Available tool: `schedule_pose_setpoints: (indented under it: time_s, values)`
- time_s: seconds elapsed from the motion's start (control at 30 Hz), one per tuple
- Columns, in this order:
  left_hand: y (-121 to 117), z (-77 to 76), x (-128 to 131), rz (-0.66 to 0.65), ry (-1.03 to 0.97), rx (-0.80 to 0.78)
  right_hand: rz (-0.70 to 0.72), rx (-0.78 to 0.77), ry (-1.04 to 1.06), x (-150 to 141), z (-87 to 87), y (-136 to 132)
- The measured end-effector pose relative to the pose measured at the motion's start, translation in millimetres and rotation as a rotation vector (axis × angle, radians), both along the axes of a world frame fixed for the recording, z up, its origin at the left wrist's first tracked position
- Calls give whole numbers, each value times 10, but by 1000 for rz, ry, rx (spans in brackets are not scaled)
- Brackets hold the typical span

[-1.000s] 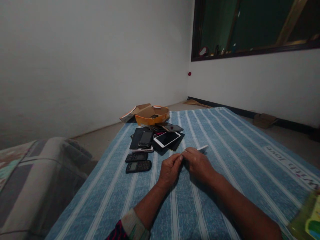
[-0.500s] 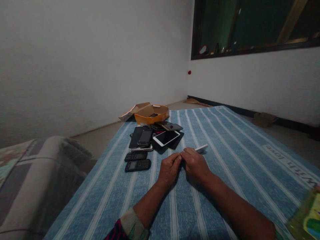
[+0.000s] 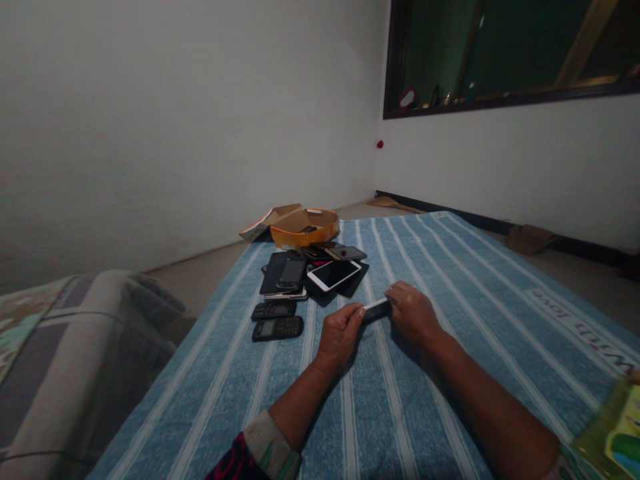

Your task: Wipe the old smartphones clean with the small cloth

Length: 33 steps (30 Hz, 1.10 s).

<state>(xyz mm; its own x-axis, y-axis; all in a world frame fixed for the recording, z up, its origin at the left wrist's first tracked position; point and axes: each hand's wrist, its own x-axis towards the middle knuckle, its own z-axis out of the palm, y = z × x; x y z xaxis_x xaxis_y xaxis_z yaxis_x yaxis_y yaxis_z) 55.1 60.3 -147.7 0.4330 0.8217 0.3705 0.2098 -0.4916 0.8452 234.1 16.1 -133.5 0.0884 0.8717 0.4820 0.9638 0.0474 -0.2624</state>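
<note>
A slim phone [image 3: 377,311] with a pale edge and a dark face spans the gap between my two hands above the striped cloth. My left hand [image 3: 341,335] is closed on its left end, the thumb along the top. At its right end, my right hand [image 3: 413,312] pinches it with bent fingers. Just left of my hands lie two black keypad phones [image 3: 278,328], side by side. Beyond them is a loose pile of phones, with a white-framed smartphone [image 3: 334,274] and a dark rounded phone [image 3: 292,274] on top.
An orange cardboard box [image 3: 305,237] stands open behind the pile, its lid [image 3: 265,223] leaning beside it. The blue striped cloth [image 3: 475,320] covers the surface. A yellow-green packet [image 3: 613,433] sits at the right edge, and a draped blanket [image 3: 95,360] at the left.
My right hand has moved away to the right from my left hand, which stays nearly in place. The phone, earlier jutting out past my right hand, now shows between both hands.
</note>
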Motion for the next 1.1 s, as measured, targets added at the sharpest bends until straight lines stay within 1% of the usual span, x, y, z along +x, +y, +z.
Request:
schedule_pose_setpoints:
  time_s: [0.1, 0.17, 0.33, 0.43, 0.57, 0.7, 0.77, 0.83, 1.0, 1.1]
  values:
    - [2, 1, 2, 1, 1, -1, -25, 45, 2, 55, -18, 8]
    - [0, 2, 5, -4, -8, 2, -4, 89, 1, 2, -46, 7]
    - [-7, -4, 15, -54, -57, 17, 184, 179, 25, -323, -119, -13]
    - [-17, -4, 20, -72, -70, 11, 239, 214, 52, -424, -129, -15]
    - [-33, 8, 21, -60, -47, 4, 237, 251, 43, -346, -124, 0]
    - [-42, 19, 13, -42, -30, 11, 159, 262, 16, -202, -141, 12]
    - [-42, 19, 11, -35, -29, 5, 140, 267, 19, -184, -157, 9]
    - [-42, 15, 12, -34, -30, -1, 160, 287, 32, -224, -174, 0]
    - [-36, -6, 25, -55, -50, 14, 267, 333, 63, -422, -210, -30]
    - [-30, -22, 31, -49, -53, 6, 265, 340, 88, -418, -222, -32]
